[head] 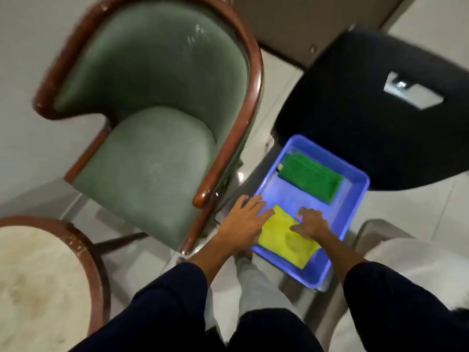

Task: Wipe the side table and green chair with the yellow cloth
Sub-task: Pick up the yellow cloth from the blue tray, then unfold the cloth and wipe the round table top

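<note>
Down at the blue tray (354,199), head view, both my hands are on the yellow cloth (284,243), so wiping has not begun. That cloth lies folded flat in the tray's near-left part, close to the near edge. My left hand (245,219) is spread flat, fingers extended, palm over the cloth's left edge and the tray's left rim, not gripping anything. My right hand (311,223) sits on the cloth's far-right corner with fingers curled down onto it; looks like a pinch starting, but I cannot tell if the fabric is really caught yet. A green cloth (311,177) is folded at the tray's far side, apart from the yellow one, untouched. Tray seems to rest on a low metal frame between the green chair (152,138) and a black chair (375,118).

Progress, my guess: very first step, taking up the cloth. Green chair sits left of the tray, seat showing pale dusty marks, no hand on it. Side table (33,280) is at lower left, round top with brown rim, surface looks stained, also untouched. Frame is a bit blurred. Left to do: lift the cloth, wipe the side table, wipe the chair, basically everything
</note>
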Available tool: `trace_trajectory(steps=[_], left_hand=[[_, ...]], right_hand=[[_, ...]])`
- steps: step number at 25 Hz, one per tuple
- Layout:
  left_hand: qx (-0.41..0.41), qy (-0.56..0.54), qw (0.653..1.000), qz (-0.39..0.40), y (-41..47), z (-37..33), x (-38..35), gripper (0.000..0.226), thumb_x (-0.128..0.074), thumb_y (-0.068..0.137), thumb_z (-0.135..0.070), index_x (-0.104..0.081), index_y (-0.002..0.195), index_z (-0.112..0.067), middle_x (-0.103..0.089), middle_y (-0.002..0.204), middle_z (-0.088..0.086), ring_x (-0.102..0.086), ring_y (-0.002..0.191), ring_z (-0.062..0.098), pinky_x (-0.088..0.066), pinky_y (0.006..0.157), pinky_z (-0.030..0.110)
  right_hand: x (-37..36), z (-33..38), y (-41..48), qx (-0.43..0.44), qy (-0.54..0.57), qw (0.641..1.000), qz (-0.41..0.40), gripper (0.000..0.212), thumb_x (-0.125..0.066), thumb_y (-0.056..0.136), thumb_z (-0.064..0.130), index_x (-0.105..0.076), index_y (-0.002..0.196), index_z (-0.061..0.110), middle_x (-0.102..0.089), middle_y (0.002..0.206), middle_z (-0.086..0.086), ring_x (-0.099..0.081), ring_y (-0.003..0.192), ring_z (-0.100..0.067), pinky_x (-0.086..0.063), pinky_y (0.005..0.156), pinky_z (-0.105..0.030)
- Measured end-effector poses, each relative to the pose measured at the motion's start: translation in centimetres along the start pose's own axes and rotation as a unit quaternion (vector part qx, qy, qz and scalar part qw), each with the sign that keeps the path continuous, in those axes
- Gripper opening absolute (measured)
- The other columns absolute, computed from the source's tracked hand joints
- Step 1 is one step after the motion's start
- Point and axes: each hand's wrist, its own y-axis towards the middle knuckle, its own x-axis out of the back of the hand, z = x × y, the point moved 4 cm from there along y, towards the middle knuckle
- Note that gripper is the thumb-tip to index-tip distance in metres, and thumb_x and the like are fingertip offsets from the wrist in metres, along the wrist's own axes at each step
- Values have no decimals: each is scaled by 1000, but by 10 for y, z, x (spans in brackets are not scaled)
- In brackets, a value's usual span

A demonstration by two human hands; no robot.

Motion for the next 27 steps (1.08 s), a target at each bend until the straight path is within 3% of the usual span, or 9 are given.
trace_trajectory(steps=[4,8,11,14,17,18,21,24,27], left_hand=[[69,-81,980,168,-46,-27,-72,48,-58,82,-24,-58,129,-18,-61,130,8,-49,131,28,-41,99,42],[233,-263,910,223,-73,-20,-89,29,-55,89,-29,-64,114,-20,-67,120,3,-57,117,26,-45,95,36],[402,-511,724,230,-78,-8,-82,35,-63,87,-51,-74,92,-19,-74,91,-4,-67,84,10,-50,75,22],[456,-707,502,201,-89,-9,-79,53,-48,86,-71,-69,81,-22,-73,68,-4,-67,62,7,-50,68,25],[481,-816,317,-53,-115,17,-77,44,-54,93,-50,-67,118,-17,-76,114,10,-71,106,23,-55,92,37],[485,-818,281,-127,-132,32,-74,46,-60,91,-37,-60,131,-13,-69,127,15,-65,118,28,-53,99,41],[512,-782,282,-217,-207,78,-64,52,-69,85,-10,-55,136,-7,-66,128,19,-64,116,33,-49,105,44],[581,-713,287,-268,-325,123,-71,49,-72,82,-1,-60,129,-5,-71,111,18,-70,89,25,-59,79,33],[628,-677,243,-298,-424,149,-92,46,-71,83,1,-60,126,-4,-70,88,10,-69,65,14,-59,57,20]], right_hand=[[-58,-28,2,-64,-48,991,108,107,-82,70,43,-19,150,8,-34,152,-16,-35,140,-37,-31,111,-55],[-73,-29,-7,-41,18,975,218,69,-80,73,34,-53,131,7,-61,128,-14,-61,114,-32,-49,88,-37],[-54,-1,-26,-51,256,931,256,49,-84,68,17,-67,112,2,-76,99,-11,-72,87,-30,-59,83,-43],[-31,49,-54,15,378,862,339,50,-79,65,3,-67,114,4,-79,96,-8,-74,87,-29,-60,85,-47],[-33,118,-85,80,308,836,447,41,-70,65,-3,-72,102,15,-79,96,-5,-75,88,-25,-61,72,-35],[-40,140,-93,96,255,837,475,40,-69,65,-3,-72,100,16,-79,97,-5,-74,89,-26,-60,72,-33],[-67,198,-106,168,56,883,436,37,-79,67,7,-67,98,24,-72,97,1,-66,95,-24,-56,78,-32],[-107,286,-104,224,-6,952,207,52,-84,68,7,-56,112,16,-59,102,-3,-56,98,-22,-49,82,-34],[-175,397,-126,302,-4,940,160,69,-83,66,8,-48,125,16,-58,110,-9,-59,104,-29,-51,92,-41]])
